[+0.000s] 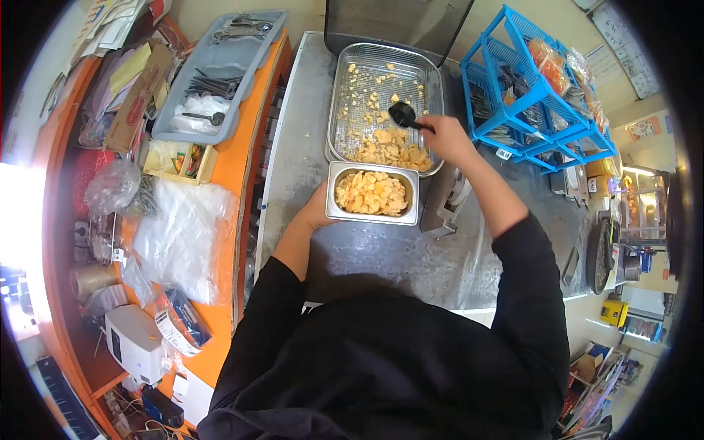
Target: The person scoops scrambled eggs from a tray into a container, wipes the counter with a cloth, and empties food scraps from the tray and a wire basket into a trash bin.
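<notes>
My right hand (446, 138) is closed round the handle of a black scoop (402, 114), held over a wire-mesh basket tray (331, 121). Pale yellow, fried-looking chunks (392, 150) lie heaped at the tray's near end, with smaller crumbs scattered farther back. Just in front of the tray, my left hand (317, 208) grips the left side of a small steel pan (372, 218); its fingertips are hidden beneath the pan. More of the same chunks fill this pan.
A steel device (446, 209) stands right of the pan on the metal table (352, 257). Behind it rises a blue plastic rack (506, 110) with bagged items. At left, an orange counter (229, 242) carries a grey cutlery bin (249, 70) and clear plastic bags (180, 238).
</notes>
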Demonstrator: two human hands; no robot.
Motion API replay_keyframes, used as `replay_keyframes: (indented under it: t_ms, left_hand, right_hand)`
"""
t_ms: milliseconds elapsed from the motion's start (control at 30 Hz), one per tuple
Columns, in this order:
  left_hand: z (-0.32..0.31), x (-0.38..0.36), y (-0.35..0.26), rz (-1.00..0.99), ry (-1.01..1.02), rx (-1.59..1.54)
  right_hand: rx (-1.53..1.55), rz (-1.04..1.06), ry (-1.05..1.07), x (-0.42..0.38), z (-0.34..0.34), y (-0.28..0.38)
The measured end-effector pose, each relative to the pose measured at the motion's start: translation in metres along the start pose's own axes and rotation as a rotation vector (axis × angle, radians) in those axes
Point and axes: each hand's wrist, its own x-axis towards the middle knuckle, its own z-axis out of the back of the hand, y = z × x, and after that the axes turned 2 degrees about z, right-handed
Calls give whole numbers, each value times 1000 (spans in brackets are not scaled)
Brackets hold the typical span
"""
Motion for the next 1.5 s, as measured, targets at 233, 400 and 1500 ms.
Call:
replay_keyframes:
  t_ms: [233,400,1500]
  left_hand:
    - [11,9,16,-55,31,30]
    - [5,5,-4,-23,30,52]
    - [1,9,16,-16,-49,-16]
  right_hand:
    - [-349,-45,283,40,-52,7]
    - [-420,493,341,17,-36,-2]
    - [-216,-269,341,-1,-14,0]
